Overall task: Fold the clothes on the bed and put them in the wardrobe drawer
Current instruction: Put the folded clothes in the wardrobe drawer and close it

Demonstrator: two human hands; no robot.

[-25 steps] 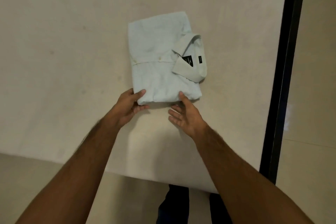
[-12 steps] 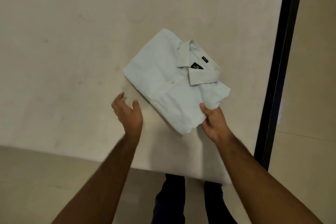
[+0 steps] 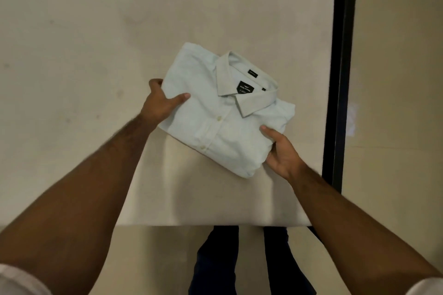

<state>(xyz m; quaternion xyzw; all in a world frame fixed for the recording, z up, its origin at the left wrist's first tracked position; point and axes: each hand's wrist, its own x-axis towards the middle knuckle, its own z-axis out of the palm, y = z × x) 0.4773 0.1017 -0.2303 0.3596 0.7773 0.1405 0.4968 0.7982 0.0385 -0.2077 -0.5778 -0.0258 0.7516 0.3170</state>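
Observation:
A folded pale blue collared shirt [image 3: 215, 112] with a black neck label is held up off the cream bed sheet [image 3: 72, 55], casting a shadow below it. My left hand [image 3: 160, 103] grips its left edge, thumb on top. My right hand [image 3: 281, 151] grips its lower right edge, thumb on top, fingers underneath. The shirt is turned at an angle, collar toward the far right. No wardrobe or drawer is in view.
A black bed frame rail [image 3: 340, 79] runs down the right side, with pale floor [image 3: 395, 103] beyond it. The bed's near edge [image 3: 191, 224] crosses below my arms. My dark trousers [image 3: 215, 258] show under it.
The shirt lay flat on the bed with my hands at its near edge. My right hand picked it up and turned it; now my left hand has taken hold too.

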